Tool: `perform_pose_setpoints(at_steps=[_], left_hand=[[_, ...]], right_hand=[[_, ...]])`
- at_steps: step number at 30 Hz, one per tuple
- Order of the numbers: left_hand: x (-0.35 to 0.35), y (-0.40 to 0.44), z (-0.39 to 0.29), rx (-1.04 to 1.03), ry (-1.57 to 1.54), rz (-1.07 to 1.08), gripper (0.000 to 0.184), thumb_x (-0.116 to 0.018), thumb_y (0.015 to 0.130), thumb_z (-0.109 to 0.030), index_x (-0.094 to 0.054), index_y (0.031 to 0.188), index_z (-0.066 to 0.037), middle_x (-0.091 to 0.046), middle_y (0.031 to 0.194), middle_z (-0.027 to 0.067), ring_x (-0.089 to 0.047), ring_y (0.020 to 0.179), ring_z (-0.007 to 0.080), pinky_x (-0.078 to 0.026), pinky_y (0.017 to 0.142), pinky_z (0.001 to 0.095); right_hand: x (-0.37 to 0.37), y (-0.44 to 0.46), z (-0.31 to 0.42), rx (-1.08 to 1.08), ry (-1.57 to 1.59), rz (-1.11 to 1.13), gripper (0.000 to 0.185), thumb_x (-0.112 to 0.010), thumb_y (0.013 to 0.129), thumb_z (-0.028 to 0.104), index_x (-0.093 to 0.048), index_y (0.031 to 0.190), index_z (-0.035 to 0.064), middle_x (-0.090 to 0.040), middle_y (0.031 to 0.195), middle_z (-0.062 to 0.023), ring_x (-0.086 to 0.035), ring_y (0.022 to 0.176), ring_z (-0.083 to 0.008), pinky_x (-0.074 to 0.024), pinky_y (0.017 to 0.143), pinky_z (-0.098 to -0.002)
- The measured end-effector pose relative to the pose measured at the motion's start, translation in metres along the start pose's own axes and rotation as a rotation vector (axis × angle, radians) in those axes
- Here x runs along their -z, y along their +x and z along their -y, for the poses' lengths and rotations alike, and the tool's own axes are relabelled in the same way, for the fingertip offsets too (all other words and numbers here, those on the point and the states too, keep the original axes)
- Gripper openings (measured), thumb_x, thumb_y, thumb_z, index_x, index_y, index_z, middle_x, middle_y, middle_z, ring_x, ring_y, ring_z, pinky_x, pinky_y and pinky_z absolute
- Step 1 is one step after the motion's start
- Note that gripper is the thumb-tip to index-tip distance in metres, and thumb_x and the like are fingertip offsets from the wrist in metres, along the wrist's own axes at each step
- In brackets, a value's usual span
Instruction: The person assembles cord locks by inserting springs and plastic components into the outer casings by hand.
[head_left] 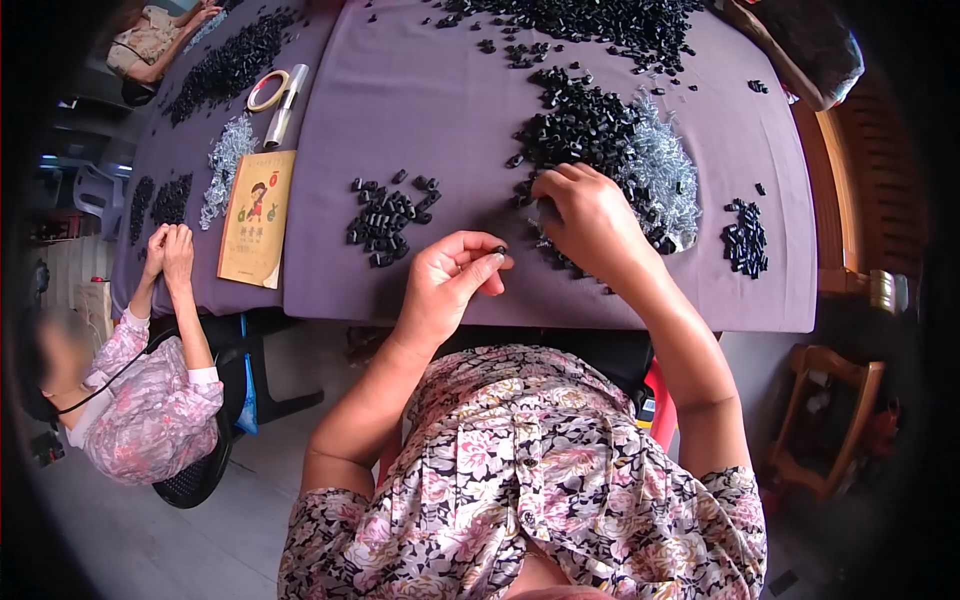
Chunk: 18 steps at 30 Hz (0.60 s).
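Between the thumb and fingers of my left hand [455,275] is a small black plastic part [499,250], held just above the table's near edge. My right hand [583,212] reaches into the near side of a heap of black plastic parts [580,115]; its fingers are bent, and their tips are hidden, so I cannot tell what they hold. Beside that heap, to the right, lies a pile of clear, shiny small pieces [662,170]. A smaller group of black parts [388,218] sits left of my hands, and slim black pieces [745,240] lie at the right.
A purple cloth [400,110] covers the table. At the left are a yellow booklet [258,215], a tape roll [267,90] and a second clear pile [228,165]. A co-worker [150,400] sits at left; others' arms show at the far corners. A wooden stool [825,420] stands right.
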<state>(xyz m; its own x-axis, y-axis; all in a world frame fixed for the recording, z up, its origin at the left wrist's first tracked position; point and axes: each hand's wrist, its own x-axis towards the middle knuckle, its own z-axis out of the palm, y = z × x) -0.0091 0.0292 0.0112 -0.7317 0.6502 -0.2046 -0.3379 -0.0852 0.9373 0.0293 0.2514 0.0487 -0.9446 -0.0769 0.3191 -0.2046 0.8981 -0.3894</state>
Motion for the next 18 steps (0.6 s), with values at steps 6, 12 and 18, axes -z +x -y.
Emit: perform_pose_setpoints(at_steps=[6,12,18], left_hand=[[-0.017,0.002,0.0,0.052,-0.021,0.017,0.018,-0.065,0.096,-0.005,-0.066,0.114,0.002,-0.074,0.099,0.0095,-0.066,0.077,0.0098,-0.054,0.071,0.0238],[-0.027,0.0,0.004,0.039,-0.014,0.026,0.019,-0.065,0.097,-0.005,-0.066,0.115,0.003,-0.074,0.1,0.0098,-0.067,0.08,0.0095,-0.055,0.071,0.0229],[-0.024,0.0,0.004,0.05,0.014,0.067,0.018,-0.065,0.098,-0.006,-0.066,0.114,0.003,-0.074,0.099,0.0091,-0.068,0.082,0.0098,-0.056,0.07,0.0225]], right_hand=[[0.022,-0.029,0.027,-0.399,0.879,0.157,0.032,-0.061,0.076,-0.014,-0.07,0.106,-0.0062,-0.068,0.097,-0.0107,-0.07,0.089,-0.0184,-0.0564,0.079,-0.0293],[0.007,-0.05,0.022,-0.474,1.088,0.119,0.041,-0.052,0.075,-0.016,-0.071,0.11,-0.0052,-0.065,0.1,-0.0054,-0.066,0.096,-0.0138,-0.0529,0.087,-0.0282],[-0.004,-0.059,0.017,-0.459,1.166,0.067,0.036,-0.056,0.078,-0.013,-0.071,0.11,-0.0046,-0.064,0.099,-0.006,-0.065,0.096,-0.013,-0.0523,0.087,-0.0271]])
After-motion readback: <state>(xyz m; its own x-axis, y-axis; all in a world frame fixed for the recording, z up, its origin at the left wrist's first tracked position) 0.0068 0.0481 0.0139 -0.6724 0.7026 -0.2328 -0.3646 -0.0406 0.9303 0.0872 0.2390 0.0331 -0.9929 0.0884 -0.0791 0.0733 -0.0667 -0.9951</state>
